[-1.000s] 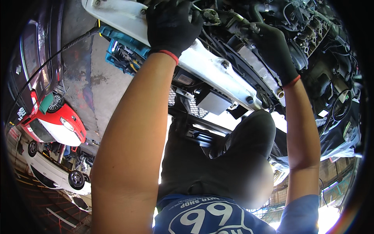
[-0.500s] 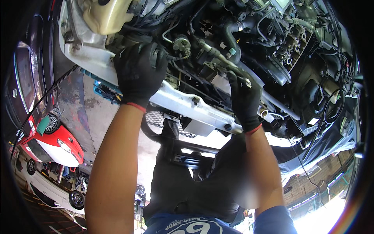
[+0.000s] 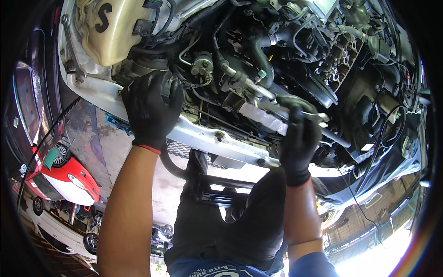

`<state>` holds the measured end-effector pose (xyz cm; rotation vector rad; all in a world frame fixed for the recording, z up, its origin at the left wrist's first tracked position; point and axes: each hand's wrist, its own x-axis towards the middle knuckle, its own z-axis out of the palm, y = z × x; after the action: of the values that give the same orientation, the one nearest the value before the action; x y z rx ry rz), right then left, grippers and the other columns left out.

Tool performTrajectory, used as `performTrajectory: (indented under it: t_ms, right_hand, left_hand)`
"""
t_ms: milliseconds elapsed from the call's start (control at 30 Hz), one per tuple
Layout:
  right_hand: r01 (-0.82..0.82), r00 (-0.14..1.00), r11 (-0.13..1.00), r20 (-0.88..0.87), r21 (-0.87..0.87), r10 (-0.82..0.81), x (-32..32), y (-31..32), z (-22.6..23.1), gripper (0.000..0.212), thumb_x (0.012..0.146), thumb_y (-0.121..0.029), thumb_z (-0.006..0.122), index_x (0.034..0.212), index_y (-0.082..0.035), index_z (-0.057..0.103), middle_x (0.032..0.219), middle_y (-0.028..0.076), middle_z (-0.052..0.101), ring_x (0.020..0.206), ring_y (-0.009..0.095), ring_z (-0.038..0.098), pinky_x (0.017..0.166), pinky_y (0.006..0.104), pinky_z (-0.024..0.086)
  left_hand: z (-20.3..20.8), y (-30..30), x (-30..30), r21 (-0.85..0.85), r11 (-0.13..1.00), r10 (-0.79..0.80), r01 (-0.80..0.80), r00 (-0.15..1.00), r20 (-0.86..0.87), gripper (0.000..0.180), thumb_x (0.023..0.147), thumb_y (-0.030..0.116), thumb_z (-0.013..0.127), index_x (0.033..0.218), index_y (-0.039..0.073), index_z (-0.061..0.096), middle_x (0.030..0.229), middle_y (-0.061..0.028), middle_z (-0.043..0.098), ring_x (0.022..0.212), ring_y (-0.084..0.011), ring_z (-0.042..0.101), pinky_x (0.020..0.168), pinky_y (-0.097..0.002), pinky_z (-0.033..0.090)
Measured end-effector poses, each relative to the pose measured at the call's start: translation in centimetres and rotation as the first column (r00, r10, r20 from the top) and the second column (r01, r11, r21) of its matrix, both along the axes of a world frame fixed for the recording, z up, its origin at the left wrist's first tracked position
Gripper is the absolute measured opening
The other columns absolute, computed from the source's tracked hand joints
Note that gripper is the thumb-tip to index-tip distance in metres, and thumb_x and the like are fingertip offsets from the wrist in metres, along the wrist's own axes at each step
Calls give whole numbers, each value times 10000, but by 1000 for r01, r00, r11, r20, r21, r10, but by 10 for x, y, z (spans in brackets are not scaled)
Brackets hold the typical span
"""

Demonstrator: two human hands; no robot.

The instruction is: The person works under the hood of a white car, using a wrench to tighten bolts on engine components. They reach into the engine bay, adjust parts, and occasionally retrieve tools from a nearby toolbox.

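My left hand (image 3: 152, 106), in a black glove with a red cuff, is closed with curled fingers above the pale front crossmember (image 3: 198, 138) of an open engine bay. What it grips, if anything, is hidden behind the fingers. Farther right, my right hand (image 3: 301, 143), gloved the same way, is slightly blurred. Its fingers close around a shiny metal tool (image 3: 319, 119) with a forked tip; its exact kind is unclear. Just left of that hand are a silvery metal pipe (image 3: 259, 88) and a pale rectangular part (image 3: 263, 117).
A cream plastic tank (image 3: 113, 34) stands at the upper left. A wrench (image 3: 71, 51) lies on the body edge beside it. Black hoses (image 3: 263, 57) and a ribbed belt (image 3: 318, 85) fill the bay. Red (image 3: 69, 177) and white cars (image 3: 62, 231) stand at left; a dark cover (image 3: 364, 180) hangs at right.
The view has shifted, showing more of the cream tank and the wrench. My right hand has drawn back toward me, and the forked tool tip shows more. My left hand stays closed.
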<state>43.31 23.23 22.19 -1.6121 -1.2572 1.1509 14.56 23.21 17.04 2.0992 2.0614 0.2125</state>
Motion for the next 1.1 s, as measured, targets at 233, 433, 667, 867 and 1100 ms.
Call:
performTrajectory:
  t_ms: [233,433,667,867,1100]
  right_hand:
    - [-308,942,576,-161,-757,293,-8,-18,29,182,1064,-164,543,1108,-11,629,721,78,634,748,251,704,694,374,549]
    - [-361,929,710,-172,-604,327,2,-53,11,368,1031,-121,555,1380,-9,595,794,50,612,695,133,570,674,327,507]
    - [-255,868,778,218,-574,446,21,-15,26,417,989,-80,584,1403,-28,586,1166,244,672,1046,408,670,920,465,537]
    - [-365,785,786,288,-499,548,29,-9,31,463,940,-40,611,1397,-115,628,1019,192,690,940,369,686,842,443,551]
    - [-478,468,682,497,-553,731,24,-2,27,400,903,-100,655,1303,-116,641,900,114,693,838,311,707,741,440,566]
  left_hand:
    - [0,0,-4,-60,998,-24,23,1000,-9,318,881,312,746,1114,96,742,1064,-99,721,1055,-321,640,1020,-474,428]
    - [-2,-1,-5,-107,994,-20,18,1000,-13,393,875,352,739,1153,74,727,1117,-127,715,1123,-327,630,1073,-481,413]
    - [3,1,-5,-122,992,-29,26,999,-24,338,889,303,729,1149,87,735,1052,-103,706,1052,-313,634,1023,-468,425]
    - [2,3,-4,-20,996,-93,92,995,-40,275,902,264,732,1137,123,760,914,-59,688,921,-282,633,927,-444,444]
    - [-2,-1,-6,-99,995,-27,28,1000,12,365,868,335,738,1146,98,723,1111,-88,712,1114,-312,628,1053,-478,411]
